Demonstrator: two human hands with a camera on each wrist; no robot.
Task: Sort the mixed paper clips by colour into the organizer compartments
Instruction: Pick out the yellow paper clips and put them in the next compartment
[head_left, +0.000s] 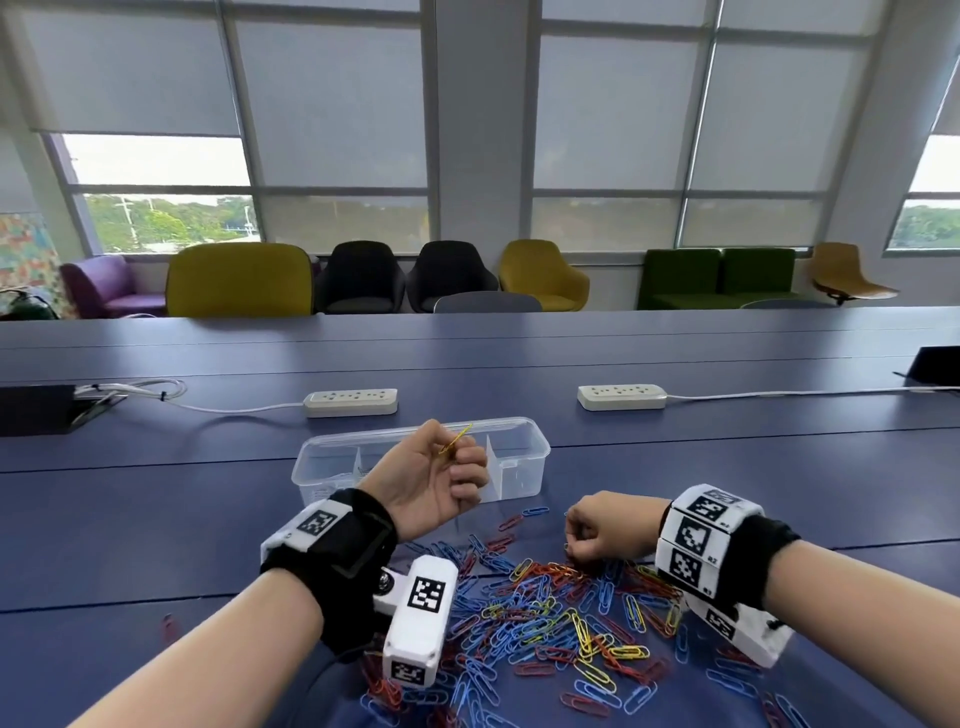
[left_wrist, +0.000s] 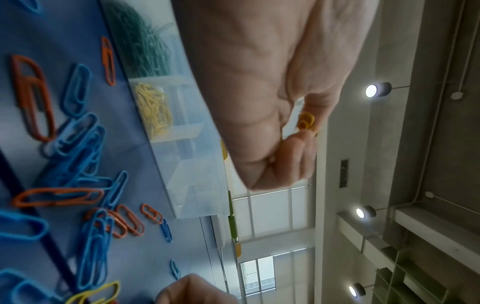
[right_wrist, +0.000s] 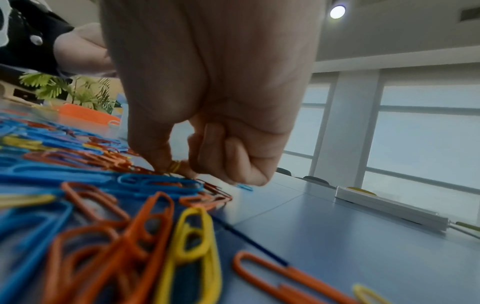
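A heap of blue, orange and yellow paper clips lies on the blue table in front of me. Behind it stands the clear organizer, with green clips in one compartment and yellow clips in the one beside it. My left hand is raised, palm up, just in front of the organizer's middle and pinches a yellow clip between thumb and fingers. My right hand is down at the heap's far edge, and its thumb and forefinger pinch a yellow clip.
Two white power strips with cords lie beyond the organizer. A black box sits at the far left of the table. A stray red clip lies left of my left forearm. Chairs line the windows behind.
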